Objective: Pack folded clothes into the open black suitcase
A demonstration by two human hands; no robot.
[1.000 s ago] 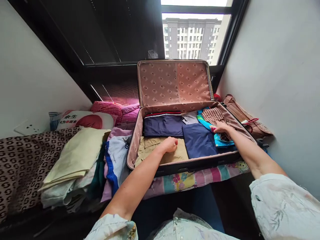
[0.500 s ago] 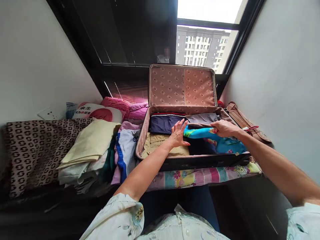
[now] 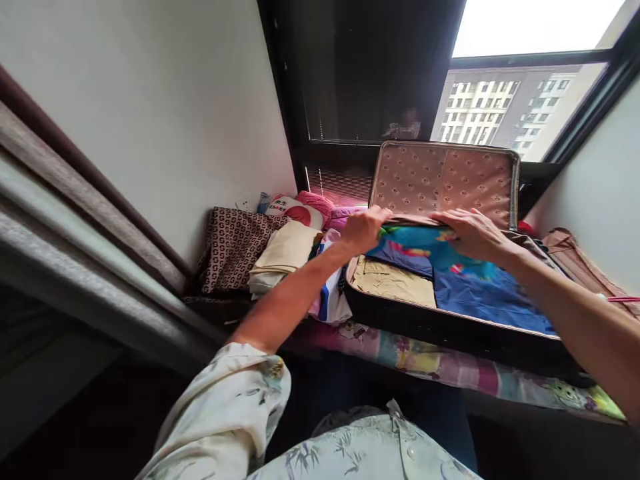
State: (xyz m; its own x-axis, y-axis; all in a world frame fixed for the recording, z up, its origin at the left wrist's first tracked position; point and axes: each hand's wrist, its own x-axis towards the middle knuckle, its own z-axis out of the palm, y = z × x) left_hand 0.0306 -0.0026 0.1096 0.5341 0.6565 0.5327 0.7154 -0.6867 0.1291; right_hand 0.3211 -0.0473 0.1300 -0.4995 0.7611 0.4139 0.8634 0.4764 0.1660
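My left hand (image 3: 367,230) and my right hand (image 3: 473,235) both grip the upper edge of a bright blue, flower-patterned garment (image 3: 415,243), which hangs between them above the suitcase. The suitcase (image 3: 385,308) stands open, its patterned pinkish lid lining (image 3: 445,177) leaning back near the window. Inside it, folded tan clothing (image 3: 395,283) lies at the front left and dark blue clothing (image 3: 485,293) at the front right. The held garment hides the back part of the case.
Left of the suitcase sit a pile of folded cream cloth (image 3: 287,250), a brown patterned cushion or fabric (image 3: 240,247) and pink bedding (image 3: 317,203). A pinkish bag (image 3: 585,257) lies at the right wall. Grey curtains (image 3: 100,220) hang at the left.
My left hand has closed on the blue flowered garment, and both hands have raised it, uncovering the dark blue clothing. The view has swung left, bringing the curtains in.
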